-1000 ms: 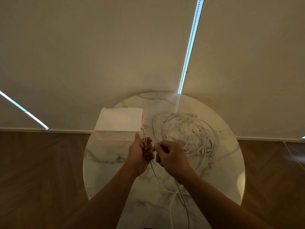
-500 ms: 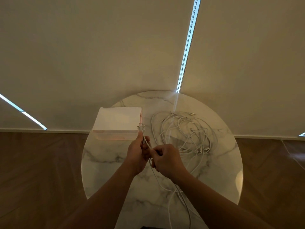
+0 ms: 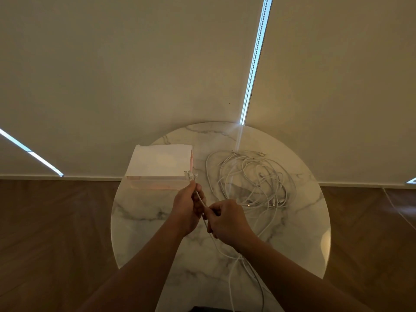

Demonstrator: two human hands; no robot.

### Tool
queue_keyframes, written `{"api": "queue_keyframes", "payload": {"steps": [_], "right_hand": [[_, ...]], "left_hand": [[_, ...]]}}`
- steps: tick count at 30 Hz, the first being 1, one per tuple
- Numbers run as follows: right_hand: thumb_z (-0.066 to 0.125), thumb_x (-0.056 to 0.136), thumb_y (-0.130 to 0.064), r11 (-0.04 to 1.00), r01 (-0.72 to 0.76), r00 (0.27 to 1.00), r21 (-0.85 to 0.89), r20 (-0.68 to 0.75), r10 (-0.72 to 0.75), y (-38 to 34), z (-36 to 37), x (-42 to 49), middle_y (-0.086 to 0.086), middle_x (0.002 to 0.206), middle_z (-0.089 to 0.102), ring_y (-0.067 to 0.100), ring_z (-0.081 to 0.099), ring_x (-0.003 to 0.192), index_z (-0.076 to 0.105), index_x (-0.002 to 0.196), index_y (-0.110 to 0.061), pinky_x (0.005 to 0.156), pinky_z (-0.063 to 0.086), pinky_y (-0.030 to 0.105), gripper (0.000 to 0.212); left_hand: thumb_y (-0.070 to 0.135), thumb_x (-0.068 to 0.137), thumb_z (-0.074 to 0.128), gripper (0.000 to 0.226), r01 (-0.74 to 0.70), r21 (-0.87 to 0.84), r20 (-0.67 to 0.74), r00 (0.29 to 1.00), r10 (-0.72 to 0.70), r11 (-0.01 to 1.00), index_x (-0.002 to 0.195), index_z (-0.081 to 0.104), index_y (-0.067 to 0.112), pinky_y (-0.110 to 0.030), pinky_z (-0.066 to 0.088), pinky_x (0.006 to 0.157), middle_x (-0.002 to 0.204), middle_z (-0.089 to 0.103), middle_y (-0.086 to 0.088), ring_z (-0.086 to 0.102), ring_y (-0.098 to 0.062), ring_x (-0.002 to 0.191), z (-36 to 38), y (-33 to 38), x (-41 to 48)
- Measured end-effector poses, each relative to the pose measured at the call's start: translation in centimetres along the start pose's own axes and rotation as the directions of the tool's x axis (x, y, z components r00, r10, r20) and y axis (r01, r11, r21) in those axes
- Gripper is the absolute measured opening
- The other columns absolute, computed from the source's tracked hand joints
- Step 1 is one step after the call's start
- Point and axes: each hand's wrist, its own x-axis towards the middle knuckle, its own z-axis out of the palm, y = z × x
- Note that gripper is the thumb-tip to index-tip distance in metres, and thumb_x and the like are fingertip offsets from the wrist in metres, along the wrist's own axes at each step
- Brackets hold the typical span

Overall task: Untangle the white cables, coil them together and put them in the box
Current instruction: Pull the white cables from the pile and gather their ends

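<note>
A loose tangle of white cables (image 3: pixel 252 179) lies on the right half of a round marble table (image 3: pixel 144 212). An open white box (image 3: pixel 159 164) sits on the table's left rear. My left hand (image 3: pixel 188 207) grips a few cable ends just in front of the box's right corner, with their plugs (image 3: pixel 191 176) sticking up above my fingers. My right hand (image 3: pixel 227 219) pinches the same strands a little lower and to the right. From my hands the cables trail down toward the table's near edge and loop back to the tangle.
A pale roller blind hangs right behind the table, with a bright gap (image 3: pixel 254 64) running down it. Wooden floor (image 3: pixel 56 233) surrounds the table on both sides. A dark object (image 3: pixel 209 309) shows at the table's near edge.
My right hand has slid down the strands, away from my left hand. More plug length now shows above my left fingers.
</note>
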Motion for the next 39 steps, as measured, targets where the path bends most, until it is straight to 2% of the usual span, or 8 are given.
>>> {"api": "queue_keyframes", "payload": {"steps": [4,9,11,13,17,24,34,39], "right_hand": [[0.057,0.096,-0.021,0.999,0.028,0.999,-0.036,0.032,-0.026,-0.1,0.0,0.0,0.005,0.058,0.069,0.003,0.053,0.038,0.070,0.070,-0.014,0.052,0.043,0.017,0.030],[0.061,0.094,-0.034,0.999,0.016,0.998,-0.042,0.058,-0.014,0.7,-0.2,0.0,0.001,0.052,0.064,0.006,0.056,0.041,0.067,0.070,-0.015,0.054,0.052,0.028,0.031],[0.064,0.092,-0.033,0.997,0.020,0.998,-0.080,0.064,-0.015,1.2,-0.4,-0.1,-0.001,0.052,0.063,0.007,0.057,0.044,0.066,0.072,-0.017,0.059,0.054,0.034,0.026],[0.063,0.093,-0.029,1.000,-0.025,0.990,0.019,0.136,0.022,1.7,-0.6,-0.5,-0.001,0.051,0.059,0.012,0.054,0.041,0.066,0.076,-0.013,0.053,0.052,0.034,0.023],[0.058,0.097,-0.029,0.969,-0.176,0.941,0.175,0.318,0.114,2.6,-1.1,-1.3,0.005,0.056,0.044,0.014,0.035,0.040,0.068,0.084,-0.003,0.039,0.034,0.026,0.030],[0.051,0.100,-0.028,0.955,-0.259,0.834,0.148,0.533,0.144,4.3,-4.0,-1.6,-0.001,0.052,0.034,0.013,0.024,0.043,0.062,0.082,-0.005,0.042,0.021,0.025,0.031],[0.054,0.100,-0.031,0.979,-0.206,0.741,0.008,0.654,0.151,8.3,-8.5,-1.7,0.003,0.050,0.040,0.013,0.036,0.043,0.064,0.076,-0.005,0.048,0.038,0.025,0.036],[0.054,0.100,-0.028,0.972,-0.223,0.690,-0.069,0.693,0.207,10.9,-11.4,-1.4,0.004,0.051,0.051,0.014,0.048,0.047,0.066,0.076,-0.005,0.058,0.045,0.027,0.035]], "left_hand": [[0.032,0.103,0.038,0.042,0.014,-0.043,0.014,1.000,-0.013,0.999,0.064,0.040,0.016,-0.026,0.026,0.045,0.056,0.031,0.001,0.029,-0.013,0.049,0.2,-0.1,0.3],[0.035,0.104,0.036,0.044,0.010,-0.162,0.031,1.000,-0.005,0.987,0.066,0.043,0.016,-0.034,0.046,0.059,0.058,0.044,-0.002,0.048,-0.019,0.054,-0.3,0.1,0.5],[0.037,0.105,0.033,0.043,-0.005,-0.182,0.041,0.999,0.013,0.983,0.068,0.042,0.018,-0.030,0.042,0.051,0.054,0.036,0.002,0.038,-0.014,0.045,-0.8,0.5,0.6],[0.038,0.106,0.031,0.042,-0.020,-0.210,0.053,0.998,0.032,0.977,0.070,0.040,0.019,-0.023,0.032,0.039,0.052,0.028,0.005,0.025,-0.009,0.038,-1.2,0.9,0.9],[0.038,0.106,0.030,0.043,-0.038,-0.255,0.009,0.999,0.042,0.966,0.067,0.038,0.020,-0.019,0.016,0.032,0.048,0.023,0.007,0.017,-0.006,0.034,-1.9,1.9,1.3],[0.040,0.106,0.029,0.043,-0.093,-0.202,-0.119,0.990,0.070,0.975,0.067,0.037,0.022,-0.019,0.010,0.033,0.046,0.022,0.009,0.015,-0.006,0.032,-5.9,3.9,2.7],[0.040,0.106,0.027,0.043,-0.114,-0.063,-0.256,0.962,0.095,0.991,0.067,0.033,0.024,-0.020,0.007,0.036,0.043,0.021,0.010,0.014,-0.005,0.031,-12.6,5.9,3.4],[0.041,0.105,0.031,0.042,-0.178,0.027,-0.385,0.906,0.174,0.984,0.067,0.034,0.023,-0.019,0.009,0.037,0.047,0.021,0.009,0.015,-0.006,0.033,-15.1,7.4,3.2]]}}
